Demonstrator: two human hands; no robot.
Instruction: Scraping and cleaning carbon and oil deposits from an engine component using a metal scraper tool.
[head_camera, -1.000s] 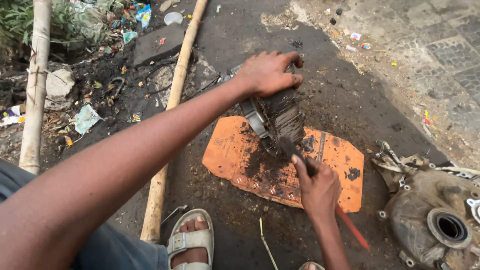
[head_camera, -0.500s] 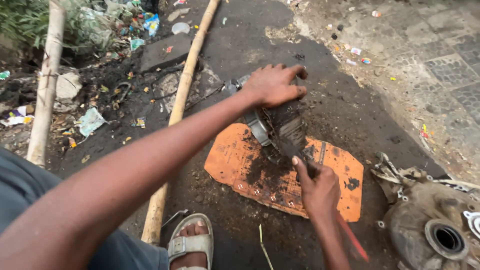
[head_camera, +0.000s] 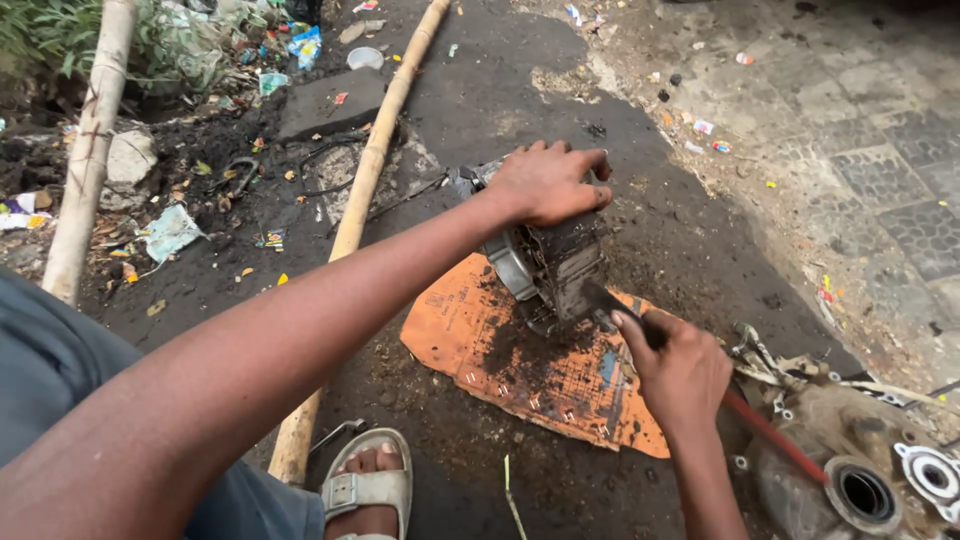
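My left hand (head_camera: 550, 182) grips the top of a grimy metal engine block (head_camera: 548, 265) and holds it upright on an orange sheet of cardboard (head_camera: 520, 365) covered in dark dirt. My right hand (head_camera: 680, 370) is closed around a tool with a red handle (head_camera: 775, 435); its dark metal tip (head_camera: 600, 298) touches the lower right side of the block. My sandalled foot (head_camera: 370, 480) rests on the ground near the sheet's left corner.
A long bamboo pole (head_camera: 365, 190) lies diagonally on the oily black ground to the left. A second pole (head_camera: 90, 150) stands at far left beside litter and weeds. A dirty engine casing (head_camera: 860, 480) with a round opening lies at bottom right. Paving stones (head_camera: 880, 160) fill the upper right.
The tool tip has stayed against the block's lower side, with my right hand shifting slightly. My left hand keeps the same hold on top. The camera view has drifted a little.
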